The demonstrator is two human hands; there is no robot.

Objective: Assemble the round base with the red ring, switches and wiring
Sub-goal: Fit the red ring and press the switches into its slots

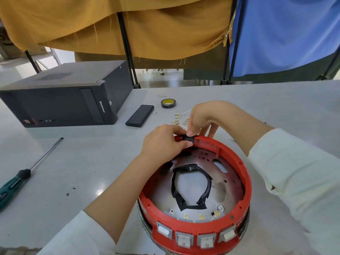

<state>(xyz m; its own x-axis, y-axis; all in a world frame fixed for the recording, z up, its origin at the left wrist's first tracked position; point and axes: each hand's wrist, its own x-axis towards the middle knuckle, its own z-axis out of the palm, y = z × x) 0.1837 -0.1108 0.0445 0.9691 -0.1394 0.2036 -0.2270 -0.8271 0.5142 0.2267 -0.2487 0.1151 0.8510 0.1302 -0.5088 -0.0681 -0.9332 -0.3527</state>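
Low in the frame, right of centre, four grey rocker switches (196, 238) (two marked I and O) are seen set in the red ring (247, 183) of the round base (200, 188). At the ring's far rim a small black part (188, 138) is pinched by the left hand (161, 142) and right hand (201, 117). Just beyond, brass-tipped white wiring (179, 119) is laid on the table (276, 105). At upper left, "lenovo" is read on a black computer case (64, 94).

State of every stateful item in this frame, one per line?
Red ring: seated on the round base.
Switches: four fitted in the ring's front.
Black part: on the far rim, gripped by both hands.
Left hand: pinching it.
Right hand: pinching it.
Screwdriver: lying unused.
Tape roll: lying flat.
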